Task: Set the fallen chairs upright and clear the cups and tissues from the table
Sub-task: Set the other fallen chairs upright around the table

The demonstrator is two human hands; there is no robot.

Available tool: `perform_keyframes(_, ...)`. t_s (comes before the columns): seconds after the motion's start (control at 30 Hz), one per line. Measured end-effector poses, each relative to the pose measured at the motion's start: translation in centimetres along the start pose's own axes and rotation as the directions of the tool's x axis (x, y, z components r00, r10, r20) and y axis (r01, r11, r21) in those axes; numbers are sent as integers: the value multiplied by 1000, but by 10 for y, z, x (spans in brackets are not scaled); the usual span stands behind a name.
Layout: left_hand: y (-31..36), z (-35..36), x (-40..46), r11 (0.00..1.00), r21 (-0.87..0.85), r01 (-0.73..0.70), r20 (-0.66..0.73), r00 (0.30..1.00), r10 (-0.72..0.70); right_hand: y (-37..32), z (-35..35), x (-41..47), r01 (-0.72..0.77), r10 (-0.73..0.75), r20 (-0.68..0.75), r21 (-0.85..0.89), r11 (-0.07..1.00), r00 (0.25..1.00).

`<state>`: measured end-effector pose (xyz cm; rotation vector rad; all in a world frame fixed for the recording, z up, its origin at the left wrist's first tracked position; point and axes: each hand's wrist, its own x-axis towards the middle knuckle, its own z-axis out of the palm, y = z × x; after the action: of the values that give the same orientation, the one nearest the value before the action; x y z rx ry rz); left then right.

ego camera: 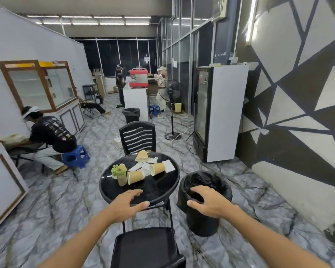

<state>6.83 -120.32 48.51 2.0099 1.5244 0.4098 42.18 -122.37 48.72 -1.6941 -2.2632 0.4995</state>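
A round black table point(159, 192) carries three brown paper cups: two lie on their sides point(136, 177) point(157, 168), and one stands upside down point(142, 156) at the far edge. White tissues point(143, 167) lie crumpled between them. A black chair point(137, 137) stands upright behind the table. Another black chair point(147, 246) stands upright right in front of me, its seat toward the table. My left hand point(129, 205) hovers open over the table's near rim. My right hand point(208, 202) is open above the black-lined bin point(203, 215). Neither hand holds anything.
A small potted plant point(119, 171) stands on the table's left side. A person sits on a blue stool point(75, 156) at the left. A fridge point(219, 113), a standing fan point(172, 97), a second bin point(131, 114) and a counter with two people lie further back.
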Motion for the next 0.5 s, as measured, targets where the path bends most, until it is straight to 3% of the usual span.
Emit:
perform_keyframes(0.23, 69, 27, 47, 999, -23, 25, -57, 998, -27, 74, -46, 19, -12, 13, -14, 44, 999, 1000)
perform_keyframes(0.5, 94, 45, 99, 997, -36, 66, -91, 993, -69, 113, -66, 66, 53, -51, -28, 69, 996, 998)
